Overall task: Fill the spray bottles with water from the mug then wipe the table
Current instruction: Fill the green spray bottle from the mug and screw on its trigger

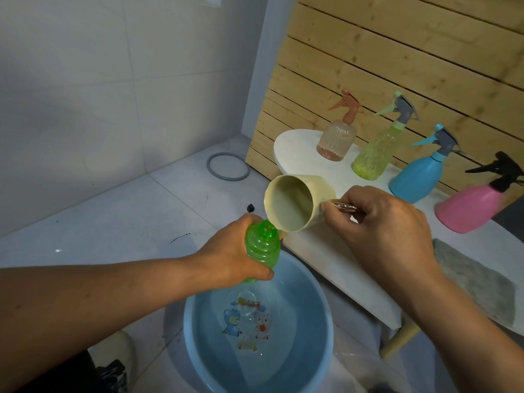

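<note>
My left hand (235,258) grips a green ribbed spray bottle (262,245) with its top off, held over a blue basin (320,350) of water. My right hand (380,222) holds a cream mug (295,202) by its handle, tipped so its rim sits at the bottle's open neck. On the white table (320,251) stand several capped spray bottles: a clear pink one (337,140), a yellow-green one (374,154), a blue one (416,177) and a pink one (473,207). A grey cloth (476,282) lies on the table to the right.
A wooden slat panel (397,52) stands behind the table. On the tiled floor lie a grey ring (228,167) and a small black piece (250,207). My shoe (113,361) is left of the basin.
</note>
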